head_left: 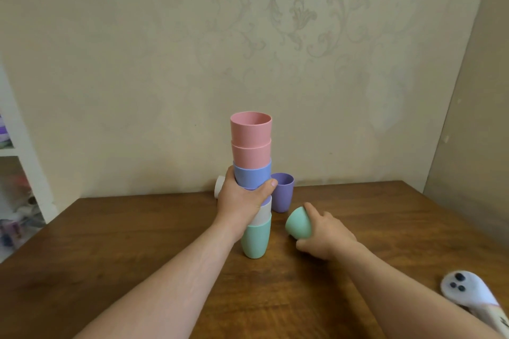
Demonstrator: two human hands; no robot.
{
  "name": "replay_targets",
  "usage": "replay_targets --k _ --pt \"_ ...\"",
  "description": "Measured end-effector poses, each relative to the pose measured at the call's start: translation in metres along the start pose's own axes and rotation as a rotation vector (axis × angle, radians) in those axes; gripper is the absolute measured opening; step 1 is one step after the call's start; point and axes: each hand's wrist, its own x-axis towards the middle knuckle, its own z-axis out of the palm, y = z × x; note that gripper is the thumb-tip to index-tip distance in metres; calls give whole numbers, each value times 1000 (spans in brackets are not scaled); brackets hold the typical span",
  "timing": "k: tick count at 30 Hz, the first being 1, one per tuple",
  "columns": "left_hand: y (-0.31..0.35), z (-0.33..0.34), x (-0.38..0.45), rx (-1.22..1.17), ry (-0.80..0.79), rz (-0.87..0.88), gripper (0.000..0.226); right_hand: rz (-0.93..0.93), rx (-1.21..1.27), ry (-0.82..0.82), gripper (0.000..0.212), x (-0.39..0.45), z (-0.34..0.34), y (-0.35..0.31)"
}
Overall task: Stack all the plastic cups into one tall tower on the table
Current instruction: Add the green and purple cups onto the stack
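Observation:
A nested stack of plastic cups (251,146) stands on the wooden table (137,242): mint green at the bottom, then white, blue, and two pink on top. My left hand (242,198) grips the stack around its middle. My right hand (322,234) holds a loose mint green cup (297,223), tilted with its base pointing up and left, just right of the stack. A purple cup (283,192) stands upright behind the stack on the right. A white cup (219,186) lies on its side behind my left hand, mostly hidden.
The table backs onto a patterned beige wall. A white remote-like device (468,293) with dark buttons lies at the table's right front. White shelves (16,162) with blurred items stand at the left.

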Motion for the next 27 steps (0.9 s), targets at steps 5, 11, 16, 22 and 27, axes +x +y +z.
replay_targets --k 5,11,16,22,27 --pt "9 -2 -10 2 33 23 99 -76 467 191 99 -15 -25 -15" --pt "47 -10 6 116 45 46 126 -244 1054 597 88 -36 -136 -77" --pt "86 -7 25 83 -15 54 111 -513 1298 702 104 -58 -208 -137" --pt "98 6 17 225 -20 29 41 -580 948 463 101 -65 -184 -169" --pt "103 6 21 407 -33 47 38 -580 848 520 93 -61 -168 -178"
